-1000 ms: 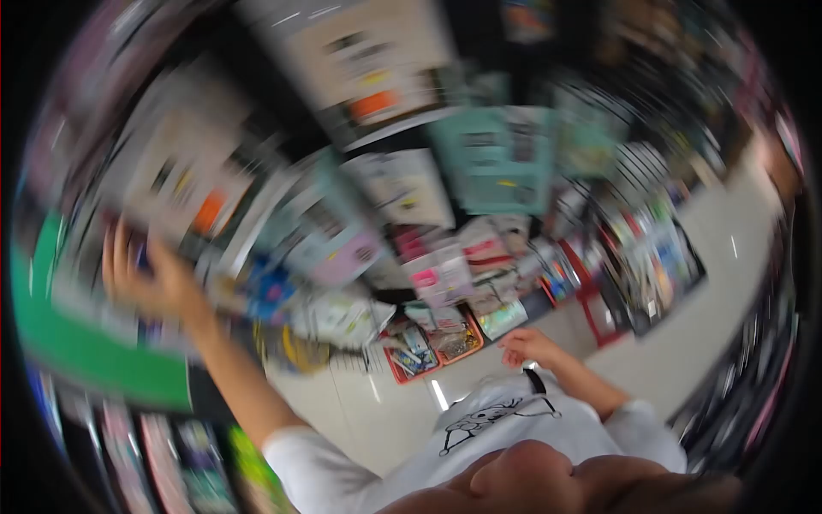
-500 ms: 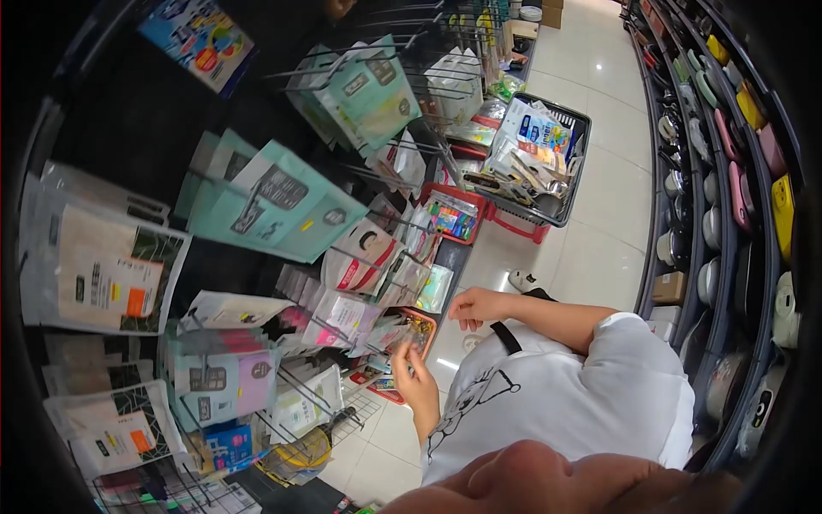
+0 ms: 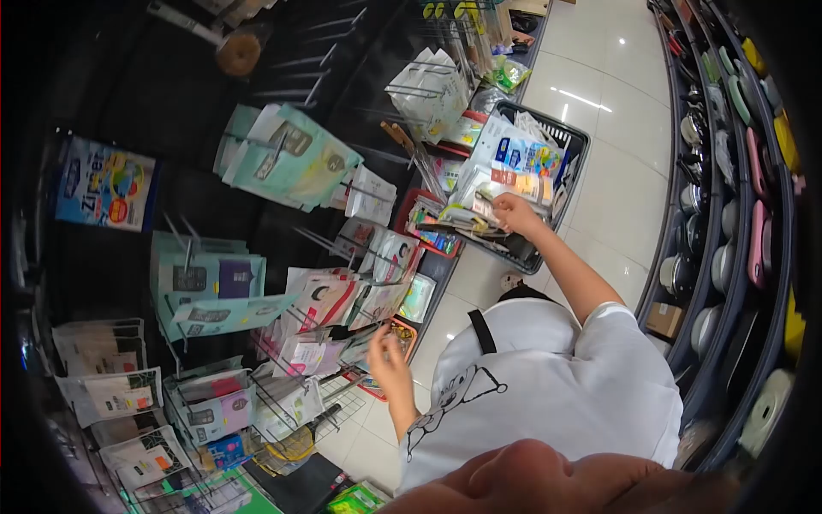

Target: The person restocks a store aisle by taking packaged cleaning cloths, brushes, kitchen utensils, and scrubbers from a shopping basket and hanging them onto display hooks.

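My right hand (image 3: 515, 214) is over the black shopping basket (image 3: 572, 182), its fingers bent together against the packed goods inside; what they pinch, if anything, is hidden. A blue and white zipper-bag pack (image 3: 529, 156) lies at the top of the basket, above that hand, with pale packets around it. My left hand (image 3: 390, 364) is raised beside the hanging packets, fingers loosely curled and apart, with nothing visible in them. Nearest to it are a white and purple packet (image 3: 308, 353) and an orange-rimmed bin (image 3: 406, 338).
Wire hooks on the left rack hold mint-green bags (image 3: 295, 158), several white pouches (image 3: 111, 396) and a blue zipper-bag pack (image 3: 107, 184). A red bin (image 3: 435, 238) stands beside the basket. Across the tiled floor (image 3: 621, 158), a shelf carries pans and a cardboard box (image 3: 665, 319).
My right hand has moved from in front of my body up and forward to the goods in the basket. My left hand has shifted slightly left. The camera view has turned.
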